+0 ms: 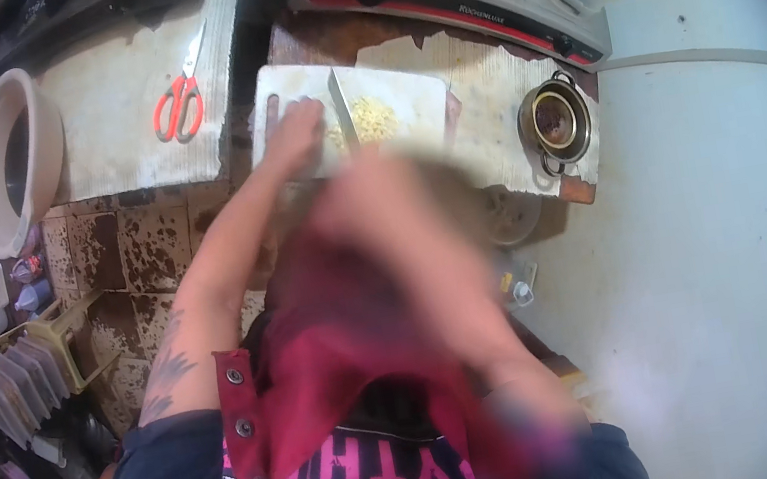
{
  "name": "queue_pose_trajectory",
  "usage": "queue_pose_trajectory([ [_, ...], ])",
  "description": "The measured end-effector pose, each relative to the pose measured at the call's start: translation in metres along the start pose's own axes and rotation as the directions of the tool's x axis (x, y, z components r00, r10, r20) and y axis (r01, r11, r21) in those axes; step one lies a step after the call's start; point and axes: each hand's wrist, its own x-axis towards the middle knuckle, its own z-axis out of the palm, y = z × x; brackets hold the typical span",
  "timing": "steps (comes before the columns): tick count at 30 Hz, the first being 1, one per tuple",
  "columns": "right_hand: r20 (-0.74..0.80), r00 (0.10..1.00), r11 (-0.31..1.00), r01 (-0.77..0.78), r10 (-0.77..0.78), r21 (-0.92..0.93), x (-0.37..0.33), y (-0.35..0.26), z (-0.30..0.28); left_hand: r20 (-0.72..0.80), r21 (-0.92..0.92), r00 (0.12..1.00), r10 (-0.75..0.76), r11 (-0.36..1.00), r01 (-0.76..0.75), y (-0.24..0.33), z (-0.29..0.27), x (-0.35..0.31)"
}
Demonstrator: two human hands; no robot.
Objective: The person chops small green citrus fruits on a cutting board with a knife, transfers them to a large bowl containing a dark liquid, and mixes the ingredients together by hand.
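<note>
A white cutting board (425,95) lies on the counter in front of me. On it is a heap of pale yellow chopped bits (375,117). My right hand (373,185), smeared by motion, grips a knife (342,112) whose blade points away from me, just left of the heap. The knife's handle is hidden by the hand. My left hand (297,135) rests on the board's left side, beside the slot handle, its fingers curled down. What is under those fingers, if anything, cannot be made out.
Orange-handled scissors (179,109) lie on the left counter beside a beige basin (50,153). A gas stove (447,11) stands behind the board. To the right is a small metal pot (527,129) near the counter edge. A dish rack (68,353) stands at lower left.
</note>
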Motion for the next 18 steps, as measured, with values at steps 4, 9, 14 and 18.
queue_pose_trajectory([
  [4,0.05,0.998,0.999,0.031,-0.033,0.028,-0.005,-0.007,0.002,-0.175,0.064,0.974,-0.143,0.986,0.156,-0.011,0.012,-0.014],
  [9,0.052,0.994,0.99,0.088,-0.094,0.108,0.01,0.019,-0.009,-0.244,0.01,0.946,-0.215,0.974,0.224,0.008,0.012,-0.018],
  [14,0.239,0.968,0.821,-0.081,-0.069,0.565,-0.015,0.039,-0.104,0.046,-0.123,0.997,-0.062,0.99,0.068,0.087,0.0,-0.036],
  [18,0.505,0.863,0.608,-0.416,0.029,0.676,-0.042,0.015,-0.167,0.314,-0.031,0.936,-0.161,0.983,0.179,0.101,0.019,-0.045],
])
